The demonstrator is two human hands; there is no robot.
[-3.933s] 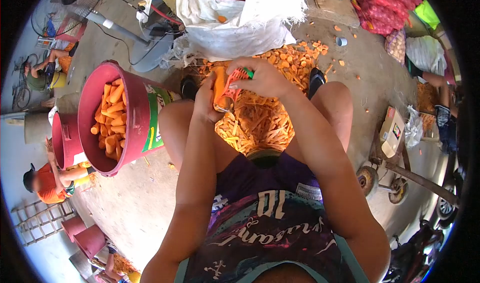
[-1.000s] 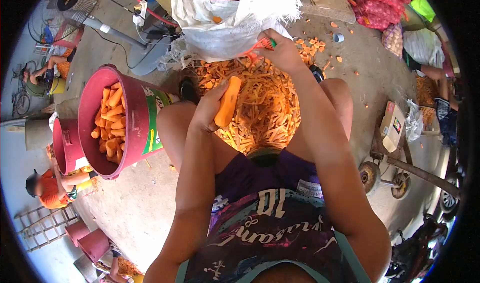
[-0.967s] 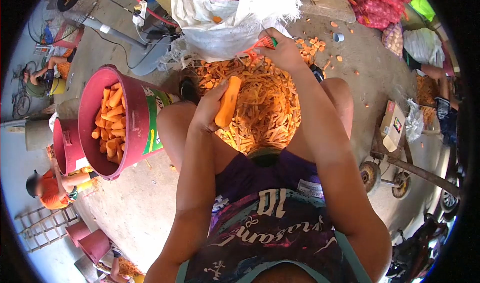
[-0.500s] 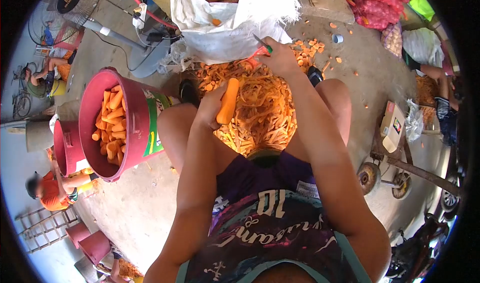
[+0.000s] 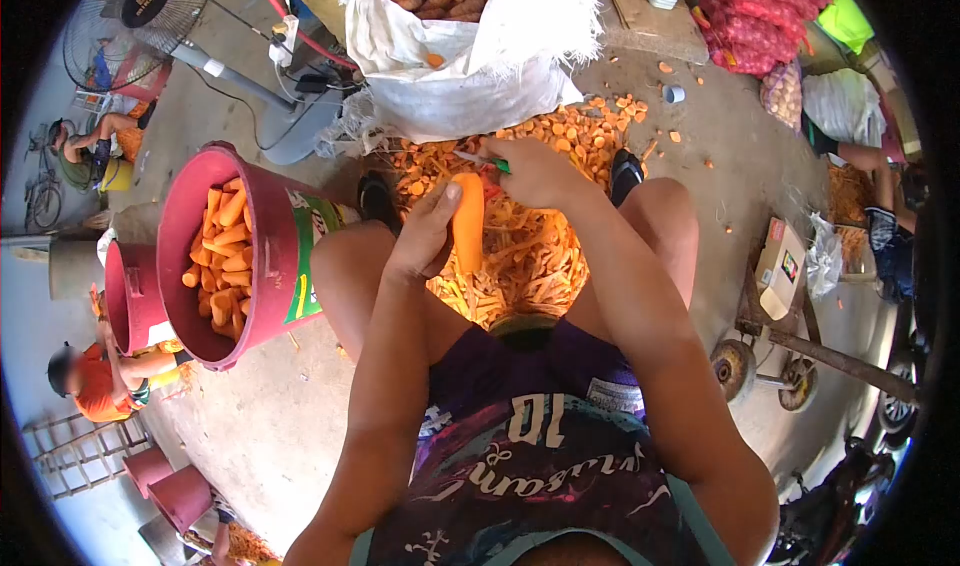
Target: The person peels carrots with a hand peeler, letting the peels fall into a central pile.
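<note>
My left hand point(image 5: 425, 236) grips a peeled orange carrot point(image 5: 468, 221), held upright between my knees. My right hand point(image 5: 535, 174) holds a red-and-green peeler point(image 5: 482, 161) right at the carrot's top end. Below the hands lies a heap of carrot peelings point(image 5: 520, 256) on the concrete floor. A white sack point(image 5: 470, 41) of unpeeled carrots stands open just beyond the heap.
A maroon bucket point(image 5: 270, 266) filled with peeled carrots stands at my left knee, a second one point(image 5: 128, 296) behind it. A fan point(image 5: 140, 6) is at top left, a cart with wheels point(image 5: 790, 346) at right. Other people sit at the left edge and far right.
My right hand has come back from far out over the peelings heap to the carrot's top. The carrot has tilted more upright. The view has shifted slightly.
</note>
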